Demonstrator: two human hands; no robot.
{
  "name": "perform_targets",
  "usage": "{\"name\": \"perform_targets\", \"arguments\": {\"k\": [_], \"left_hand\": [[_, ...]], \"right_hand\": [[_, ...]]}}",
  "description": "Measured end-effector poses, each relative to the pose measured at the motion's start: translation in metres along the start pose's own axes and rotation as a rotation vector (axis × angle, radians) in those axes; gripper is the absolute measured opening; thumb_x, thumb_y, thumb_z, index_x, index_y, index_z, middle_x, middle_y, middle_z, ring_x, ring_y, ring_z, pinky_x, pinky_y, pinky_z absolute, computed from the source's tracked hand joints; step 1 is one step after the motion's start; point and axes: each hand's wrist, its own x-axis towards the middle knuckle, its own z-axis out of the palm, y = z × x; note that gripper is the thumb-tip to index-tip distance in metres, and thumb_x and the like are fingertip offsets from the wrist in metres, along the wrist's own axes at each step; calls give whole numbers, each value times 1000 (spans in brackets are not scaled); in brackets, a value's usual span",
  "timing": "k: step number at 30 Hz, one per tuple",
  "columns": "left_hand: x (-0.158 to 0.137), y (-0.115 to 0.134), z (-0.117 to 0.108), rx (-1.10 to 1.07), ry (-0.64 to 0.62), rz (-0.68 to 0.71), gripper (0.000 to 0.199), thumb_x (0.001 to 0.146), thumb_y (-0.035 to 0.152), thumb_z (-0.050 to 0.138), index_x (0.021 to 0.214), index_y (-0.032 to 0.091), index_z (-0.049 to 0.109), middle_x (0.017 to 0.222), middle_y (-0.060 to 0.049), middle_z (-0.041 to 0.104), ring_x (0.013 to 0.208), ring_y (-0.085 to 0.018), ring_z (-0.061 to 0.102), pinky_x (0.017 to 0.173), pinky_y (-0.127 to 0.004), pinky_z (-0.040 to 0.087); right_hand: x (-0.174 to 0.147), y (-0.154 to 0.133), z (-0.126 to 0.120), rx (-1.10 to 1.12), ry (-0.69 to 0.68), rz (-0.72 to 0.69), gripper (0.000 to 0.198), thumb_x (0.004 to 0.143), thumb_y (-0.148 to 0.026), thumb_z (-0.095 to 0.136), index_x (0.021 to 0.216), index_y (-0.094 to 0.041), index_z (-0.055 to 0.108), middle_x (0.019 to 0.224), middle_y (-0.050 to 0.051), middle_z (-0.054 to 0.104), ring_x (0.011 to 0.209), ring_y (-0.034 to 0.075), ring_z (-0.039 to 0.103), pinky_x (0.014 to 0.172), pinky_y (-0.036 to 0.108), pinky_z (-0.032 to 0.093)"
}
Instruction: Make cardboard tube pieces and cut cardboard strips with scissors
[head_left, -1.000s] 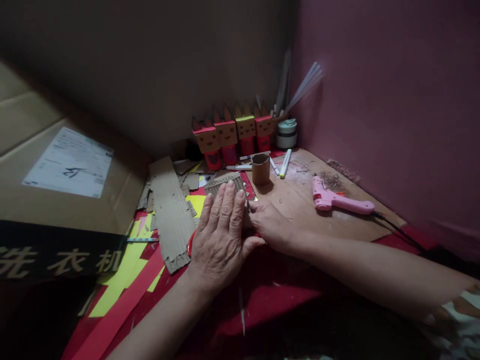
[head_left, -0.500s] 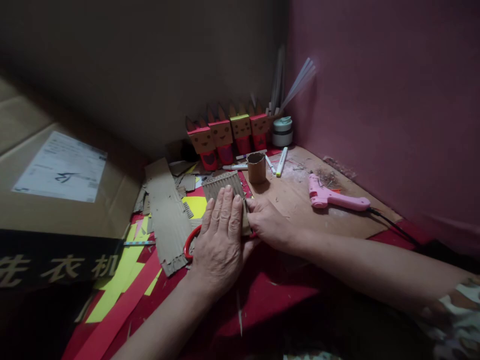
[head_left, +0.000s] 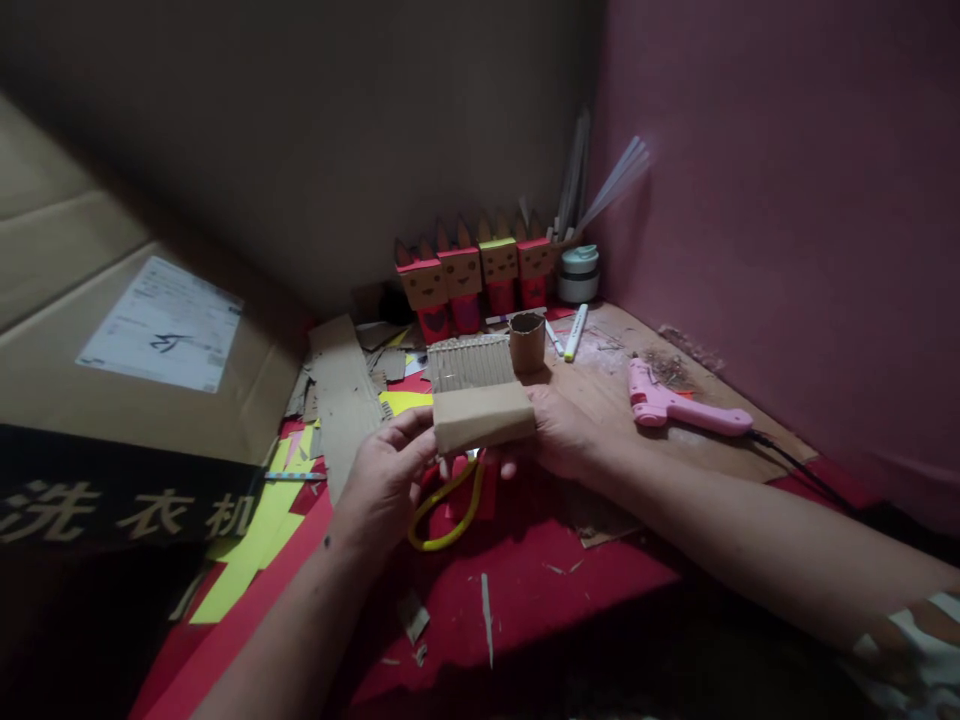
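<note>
A corrugated cardboard strip (head_left: 484, 413) is folded so that a smooth tan face stands toward me, with a ribbed flap behind it. My left hand (head_left: 384, 475) grips its left end between thumb and fingers. Closed on the right end is my right hand (head_left: 559, 437), its fingertips partly hidden beneath the piece. Just below the cardboard lies a yellow scissors handle (head_left: 444, 546); the blades are mostly covered. A short cardboard tube (head_left: 528, 347) stands upright right behind the held piece.
Several cardboard figures with faces (head_left: 461, 272) stand along the back. A pink glue gun (head_left: 686, 408) with a black cord lies at right, near a marker (head_left: 576, 333) and a lidded jar (head_left: 578, 275). Cardboard strips (head_left: 341, 390) and a large carton (head_left: 97, 410) are at left.
My left hand has lifted off the top of the cardboard and moved to its left end. The cardboard is now raised and folded toward me, and the scissors handle shows lower down.
</note>
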Motion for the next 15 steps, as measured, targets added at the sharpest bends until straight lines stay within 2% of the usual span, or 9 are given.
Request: {"name": "perform_targets", "arguments": {"k": [2,6,8,11,15], "left_hand": [[-1,0,4,60,1,14,37,61,18,77,97,14,68,93,-6,71,71,-15,64,58,-20,49],[-4,3,8,115,15,65,33,53,12,78,86,14,72,84,-4,74,81,-21,67,73,-27,53],[-4,4,8,85,2,46,32,55,12,77,86,14,72,83,-4,74,78,-21,68,67,-25,53],[-4,4,7,84,-15,-47,30,56,15,75,87,14,72,78,-5,74,70,-21,68,49,-21,47],[-7,5,11,169,75,-29,27,55,17,75,81,14,72,75,-5,73,68,-21,67,49,-21,47]], "right_hand": [[-1,4,-2,-35,-49,18,31,69,-25,59,93,-8,65,60,9,66,52,16,62,43,23,49],[-1,12,-6,-100,-124,20,32,67,-28,60,91,-7,67,58,8,66,45,15,60,38,21,46],[-2,13,-6,-114,-128,3,32,66,-29,61,91,-8,67,56,7,66,43,15,59,36,21,45],[-4,11,-3,-164,-96,-11,31,67,-30,61,91,-11,68,55,6,66,45,15,60,36,21,44],[-7,5,3,-243,-45,4,32,68,-31,60,93,-12,68,58,5,67,46,16,61,36,21,44]]}}
